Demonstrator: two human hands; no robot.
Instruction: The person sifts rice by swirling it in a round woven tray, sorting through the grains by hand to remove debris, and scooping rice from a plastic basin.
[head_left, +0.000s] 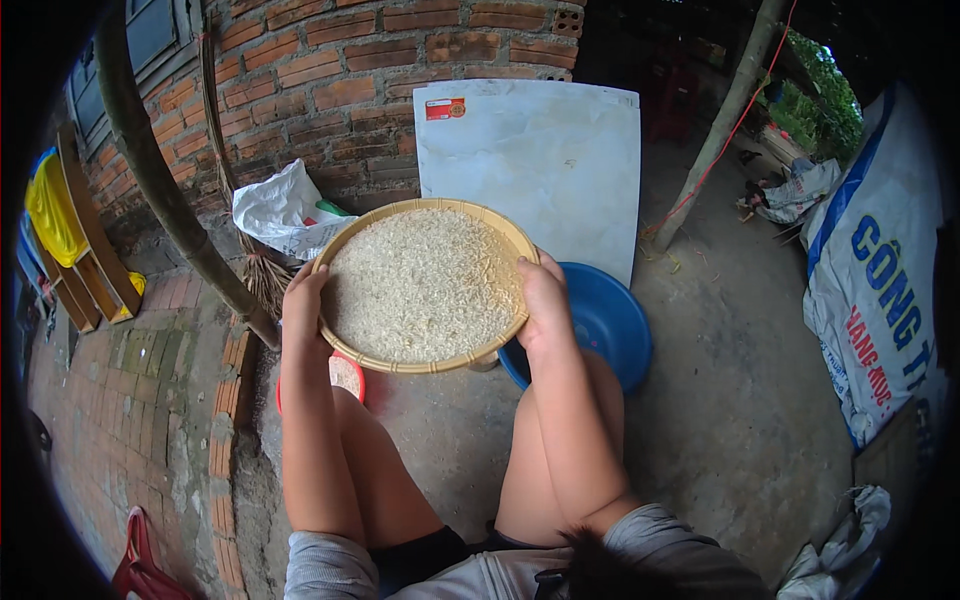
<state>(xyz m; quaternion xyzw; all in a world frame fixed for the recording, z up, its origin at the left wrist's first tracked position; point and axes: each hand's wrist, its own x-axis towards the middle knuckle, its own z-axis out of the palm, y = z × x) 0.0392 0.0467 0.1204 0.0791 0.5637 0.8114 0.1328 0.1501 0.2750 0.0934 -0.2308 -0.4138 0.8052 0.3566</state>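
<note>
A round, shallow woven bamboo winnowing tray [430,367] is held up in front of me, above my knees. Pale grains of rice [415,280] cover most of its inside, with a barer strip along the right side. My left hand [303,303] grips the left rim, thumb on top. On the opposite rim, my right hand [545,297] is closed the same way, its fingers mostly hidden beneath. Partly behind the tray and my right forearm stands a blue plastic basin [625,330]. Below the left rim, a red bowl [349,372] shows pale grain inside.
A whitish board [530,150] leans against the brick wall [350,90]. Beside it lies a white sack [285,210] near a straw broom [262,275]. Bamboo poles rise at left [165,190] and right [720,125]. A large printed tarp [880,260] hangs at far right.
</note>
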